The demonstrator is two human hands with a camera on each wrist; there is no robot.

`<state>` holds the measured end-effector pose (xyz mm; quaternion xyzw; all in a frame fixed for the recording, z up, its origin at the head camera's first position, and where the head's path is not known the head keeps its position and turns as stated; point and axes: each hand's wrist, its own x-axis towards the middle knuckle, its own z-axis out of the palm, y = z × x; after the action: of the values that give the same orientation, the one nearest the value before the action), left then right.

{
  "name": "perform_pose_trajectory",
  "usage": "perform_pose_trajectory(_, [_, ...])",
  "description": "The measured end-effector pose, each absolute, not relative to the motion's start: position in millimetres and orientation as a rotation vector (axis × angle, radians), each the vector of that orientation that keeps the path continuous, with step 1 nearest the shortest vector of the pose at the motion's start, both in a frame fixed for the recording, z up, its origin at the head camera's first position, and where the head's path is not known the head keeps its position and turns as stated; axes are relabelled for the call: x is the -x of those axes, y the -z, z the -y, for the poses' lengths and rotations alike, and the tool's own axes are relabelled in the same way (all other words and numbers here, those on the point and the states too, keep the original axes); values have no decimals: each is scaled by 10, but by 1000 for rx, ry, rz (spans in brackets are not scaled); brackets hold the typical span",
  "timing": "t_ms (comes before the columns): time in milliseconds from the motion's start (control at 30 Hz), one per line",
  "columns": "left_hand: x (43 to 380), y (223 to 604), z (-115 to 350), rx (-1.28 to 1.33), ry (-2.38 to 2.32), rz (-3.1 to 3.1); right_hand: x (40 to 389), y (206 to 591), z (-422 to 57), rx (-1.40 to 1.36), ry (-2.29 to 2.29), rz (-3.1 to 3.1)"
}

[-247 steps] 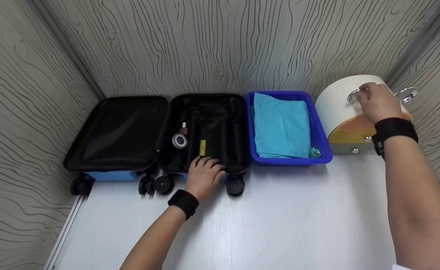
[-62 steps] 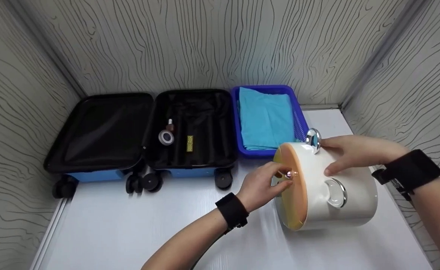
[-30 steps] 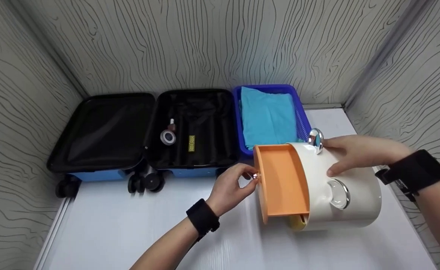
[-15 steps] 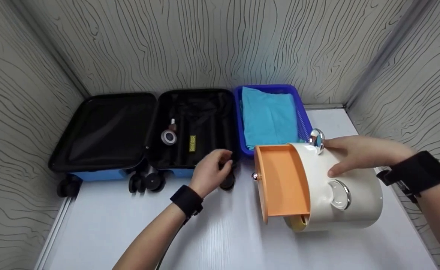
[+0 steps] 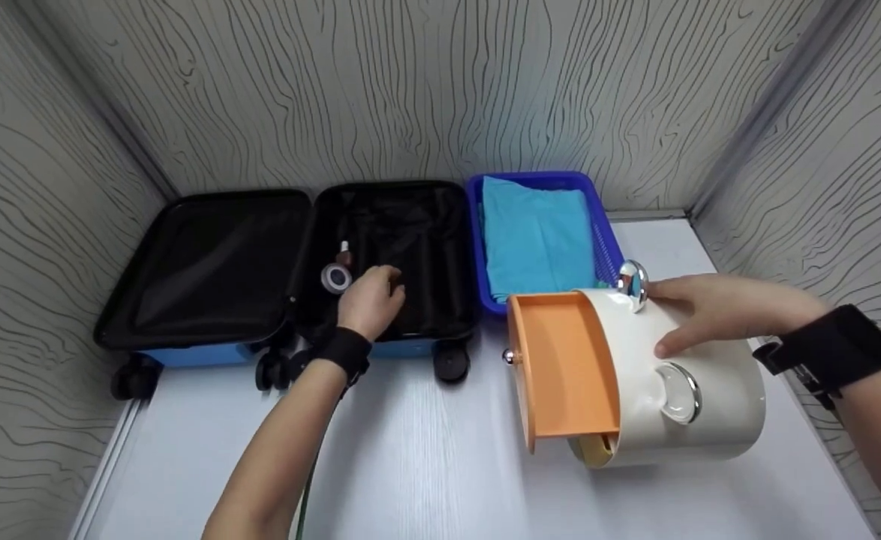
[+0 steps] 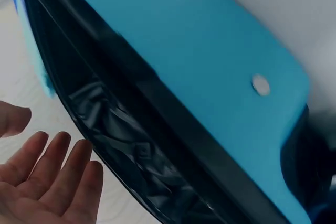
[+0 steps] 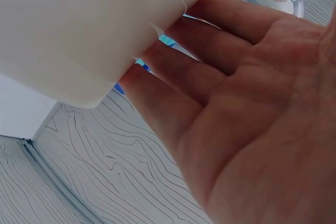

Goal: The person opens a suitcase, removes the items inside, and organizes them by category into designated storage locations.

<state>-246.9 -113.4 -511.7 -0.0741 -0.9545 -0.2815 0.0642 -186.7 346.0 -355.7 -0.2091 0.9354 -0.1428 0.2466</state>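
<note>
My left hand (image 5: 369, 300) hovers over the near part of the open suitcase (image 5: 437, 247), fingers loosely bent and holding nothing; in the left wrist view its palm and fingertips show beside the suitcase rim (image 6: 157, 93). Close to it inside the suitcase lie a round silver-rimmed item (image 5: 335, 278) and a small brown bottle with a white top (image 5: 344, 257). My right hand (image 5: 726, 311) rests on a white rounded drawer case (image 5: 718, 405), thumb on its near surface and extended fingers against the far side. An orange drawer (image 5: 568, 360) stands pulled out, its inside bare.
A blue basket (image 5: 607, 232) with folded turquoise cloth (image 5: 538, 240) stands behind the drawer. The other suitcase half (image 5: 208, 262) lies to the left. Silver feet (image 5: 684, 390) stick out from the case. Patterned walls (image 5: 440, 90) border the white table (image 5: 440, 457).
The left hand pulled the orange drawer out by its knob, let go, and moved left over the suitcase. Earlier, the case was brought forward from the right corner. The right hand stays on it.
</note>
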Motion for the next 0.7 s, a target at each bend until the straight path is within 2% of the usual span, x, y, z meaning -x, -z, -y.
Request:
perform_pose_trajectory(500, [2847, 5012, 1220, 171, 607, 3113, 1748, 3562, -3470, 527, 407, -2577])
perform_pose_trajectory(700, [2984, 5208, 1188, 117, 584, 3294, 1713, 3585, -3434, 494, 434, -2570])
